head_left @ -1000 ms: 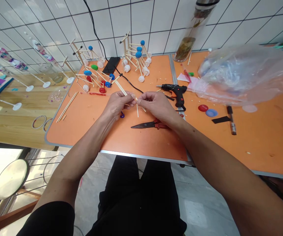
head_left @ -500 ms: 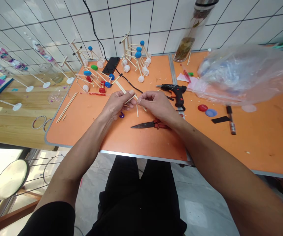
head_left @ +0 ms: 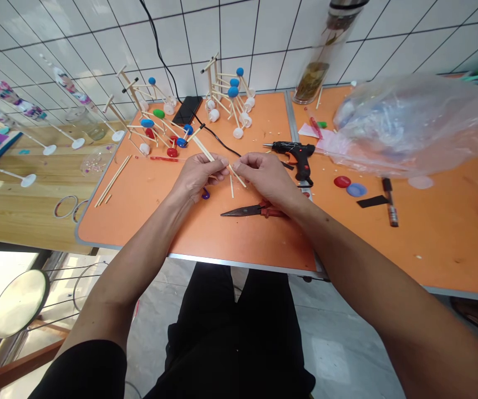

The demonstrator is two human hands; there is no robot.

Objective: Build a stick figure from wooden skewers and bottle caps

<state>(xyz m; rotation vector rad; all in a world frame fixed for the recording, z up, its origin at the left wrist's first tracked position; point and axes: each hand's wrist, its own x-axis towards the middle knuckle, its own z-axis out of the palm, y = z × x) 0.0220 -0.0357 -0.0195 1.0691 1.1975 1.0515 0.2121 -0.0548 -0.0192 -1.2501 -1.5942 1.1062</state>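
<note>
My left hand [head_left: 201, 173] is closed, thumb against fingers, around thin wooden sticks [head_left: 203, 147] that slant from upper left to lower right. Facing it, my right hand [head_left: 262, 173] pinches close to the lower stretch of a stick [head_left: 239, 178]; its fingertips nearly meet those of the left. Exactly what sits between the right fingertips is hidden. On the orange table below lies a short stick [head_left: 232, 187]. Red-handled scissors [head_left: 243, 211] rest under my right wrist, and a small purple piece [head_left: 206, 194] is beside my left hand.
Stick models with coloured caps [head_left: 233, 92] stand along the tiled wall. A black glue gun [head_left: 303, 160] lies right of my hands, with a marker [head_left: 392, 213] and a plastic bag [head_left: 413, 127] farther right. Loose sticks [head_left: 114, 180] are at left; a cable [head_left: 222, 143] crosses behind.
My left thumb and fingertips have shifted slightly, and the small stick end that crossed them no longer shows clearly. My right hand stays almost in place.
</note>
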